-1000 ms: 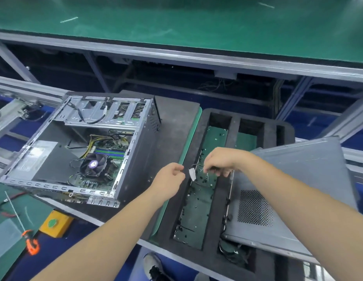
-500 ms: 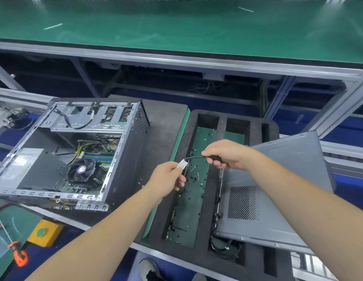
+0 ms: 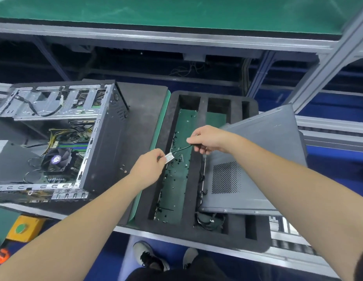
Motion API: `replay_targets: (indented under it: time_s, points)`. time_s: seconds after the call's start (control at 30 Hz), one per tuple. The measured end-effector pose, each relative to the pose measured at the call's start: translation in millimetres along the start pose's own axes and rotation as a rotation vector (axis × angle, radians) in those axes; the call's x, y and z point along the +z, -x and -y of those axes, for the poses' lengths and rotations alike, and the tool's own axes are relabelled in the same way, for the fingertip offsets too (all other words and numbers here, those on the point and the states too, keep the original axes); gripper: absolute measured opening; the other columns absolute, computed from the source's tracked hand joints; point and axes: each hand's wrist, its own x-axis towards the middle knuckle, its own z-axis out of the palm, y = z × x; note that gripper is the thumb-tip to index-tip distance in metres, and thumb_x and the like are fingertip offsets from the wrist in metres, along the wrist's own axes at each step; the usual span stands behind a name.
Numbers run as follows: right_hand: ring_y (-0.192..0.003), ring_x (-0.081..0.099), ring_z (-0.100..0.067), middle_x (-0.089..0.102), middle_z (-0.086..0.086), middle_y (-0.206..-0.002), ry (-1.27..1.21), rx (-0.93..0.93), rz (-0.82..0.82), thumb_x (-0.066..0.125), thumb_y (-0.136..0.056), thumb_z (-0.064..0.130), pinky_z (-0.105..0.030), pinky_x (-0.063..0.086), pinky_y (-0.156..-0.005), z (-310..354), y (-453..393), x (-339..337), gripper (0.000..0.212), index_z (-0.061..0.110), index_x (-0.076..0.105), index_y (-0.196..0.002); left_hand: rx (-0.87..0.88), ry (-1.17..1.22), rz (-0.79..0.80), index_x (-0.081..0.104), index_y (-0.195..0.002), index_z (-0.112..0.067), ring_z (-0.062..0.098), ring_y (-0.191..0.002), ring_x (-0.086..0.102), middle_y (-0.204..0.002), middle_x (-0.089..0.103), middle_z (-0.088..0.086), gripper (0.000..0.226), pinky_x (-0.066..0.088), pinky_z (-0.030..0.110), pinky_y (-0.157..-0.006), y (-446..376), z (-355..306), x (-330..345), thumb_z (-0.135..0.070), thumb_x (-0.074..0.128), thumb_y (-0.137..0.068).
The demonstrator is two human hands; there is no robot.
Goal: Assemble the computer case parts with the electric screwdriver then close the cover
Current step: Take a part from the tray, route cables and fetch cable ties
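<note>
An open computer case (image 3: 103,142) lies on its side at the left, its fan and motherboard (image 3: 59,159) showing. The grey side cover (image 3: 257,165) leans on the black foam tray (image 3: 196,226) at the right. My left hand (image 3: 148,167) pinches a small white tag (image 3: 169,158) at the end of a thin black cable (image 3: 181,149). My right hand (image 3: 209,141) grips the cable's other end above the tray. Both hands hover over the tray's long green slot (image 3: 176,175), where several small black screws lie. No electric screwdriver is in view.
A dark mat (image 3: 140,118) lies under the case. A yellow box with a green button (image 3: 24,228) sits at the lower left, beside an orange clamp (image 3: 0,256). A green conveyor (image 3: 176,11) runs across the top. My shoes (image 3: 150,258) show below the bench edge.
My hands have drawn apart, stretching the cable between them. The left hand now pinches the white tag. The view has shifted so the case sits further left.
</note>
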Motion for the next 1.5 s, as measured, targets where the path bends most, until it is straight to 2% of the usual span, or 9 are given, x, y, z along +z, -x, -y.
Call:
replay_targets:
  time_s: [0.2, 0.43, 0.6, 0.77, 0.87, 0.97, 1.13, 1.27, 1.5]
  points:
    - [-0.097, 0.065, -0.019, 0.066, 0.000, -0.115, 0.429, 0.023, -0.091, 0.064, -0.099, 0.024, -0.035, 0.058, -0.086, -32.3, 15.4, 18.7, 0.035, 0.017, 0.062, -0.132, -0.163, 0.181, -0.001, 0.055, -0.095, -0.022, 0.019, -0.048, 0.070, -0.067, 0.073, 0.001, 0.017, 0.050, 0.030, -0.054, -8.3, -3.1, 39.9, -0.029, 0.042, -0.103]
    - [-0.088, 0.061, -0.031, 0.071, -0.007, -0.108, 0.906, 0.158, -0.176, 0.057, -0.096, 0.015, -0.034, 0.046, -0.076, -74.7, 20.3, 55.9, 0.005, 0.015, 0.061, -0.097, -0.310, 0.390, -0.260, 0.044, -0.093, -0.021, 0.022, -0.049, 0.071, -0.078, 0.074, 0.007, 0.020, 0.056, 0.041, -0.055, -13.9, 1.0, 52.4, -0.033, 0.034, -0.106]
    - [-0.113, 0.057, -0.027, 0.064, -0.005, -0.117, 1.187, 0.089, -0.039, 0.072, -0.090, 0.035, -0.041, 0.039, -0.100, -103.3, 7.2, 97.0, 0.032, 0.017, 0.069, -0.116, -0.319, 0.339, -0.080, 0.047, -0.106, -0.018, 0.021, -0.053, 0.073, -0.083, 0.073, 0.008, 0.014, 0.059, 0.039, -0.049, -6.2, 11.0, 53.1, -0.033, 0.047, -0.104]
    - [-0.111, 0.057, -0.024, 0.064, -0.002, -0.106, 1.225, -0.016, 0.006, 0.068, -0.097, 0.029, -0.039, 0.036, -0.099, -114.3, 6.7, 92.7, 0.013, 0.021, 0.069, -0.106, -0.246, 0.060, -0.025, 0.046, -0.119, -0.022, 0.027, -0.076, 0.073, -0.092, 0.070, 0.006, 0.026, 0.062, 0.045, -0.070, -2.6, 9.2, 53.9, -0.041, 0.044, -0.102]
    - [-0.102, 0.059, -0.026, 0.064, 0.000, -0.103, 1.048, 0.000, 0.111, 0.066, -0.097, 0.037, -0.037, 0.046, -0.092, -99.7, 14.3, 75.5, 0.012, 0.026, 0.062, -0.097, -0.220, 0.017, -0.151, 0.052, -0.109, -0.024, 0.022, -0.077, 0.065, -0.085, 0.068, 0.000, 0.020, 0.051, 0.034, -0.064, -2.9, 5.8, 52.7, -0.039, 0.041, -0.101]
    - [-0.080, 0.057, -0.025, 0.058, 0.000, -0.081, 0.757, 0.023, 0.080, 0.060, -0.093, 0.023, -0.032, 0.045, -0.064, -69.7, 22.3, 42.3, 0.019, 0.021, 0.050, -0.078, -0.141, 0.084, -0.143, 0.055, -0.093, -0.031, 0.017, -0.069, 0.064, -0.077, 0.067, -0.007, 0.016, 0.047, 0.030, -0.056, -4.3, -7.1, 49.6, -0.036, 0.042, -0.100]
    - [-0.060, 0.068, -0.014, 0.076, -0.002, -0.074, 0.353, 0.007, -0.066, 0.061, -0.086, 0.015, -0.029, 0.047, -0.057, -16.3, 44.5, -15.3, 0.004, 0.012, 0.064, -0.084, 0.038, 0.379, 0.109, 0.071, -0.107, -0.029, 0.015, -0.098, 0.068, -0.103, 0.073, -0.012, 0.026, 0.053, 0.025, -0.083, -9.7, -46.8, 43.8, -0.040, 0.049, -0.101]
    - [-0.066, 0.067, -0.021, 0.074, -0.010, -0.078, -0.073, -0.109, -0.173, 0.064, -0.093, 0.014, -0.028, 0.047, -0.051, 16.2, 61.3, -39.1, 0.010, 0.013, 0.062, -0.084, 0.149, 0.472, 0.311, 0.057, -0.139, -0.032, -0.001, -0.110, 0.061, -0.127, 0.066, -0.017, 0.040, 0.042, 0.016, -0.087, -5.1, -80.6, 38.0, -0.043, 0.057, -0.101]
    - [-0.087, 0.076, -0.028, 0.073, -0.013, -0.098, -0.611, -0.164, -0.287, 0.060, -0.103, 0.017, -0.035, 0.058, -0.062, 39.4, 79.4, -54.9, 0.009, 0.013, 0.060, -0.095, 0.056, 0.752, 0.186, 0.064, -0.114, -0.016, 0.012, -0.082, 0.075, -0.101, 0.076, 0.006, 0.016, 0.054, 0.031, -0.074, -2.6, -112.4, 15.9, -0.021, 0.060, -0.099]
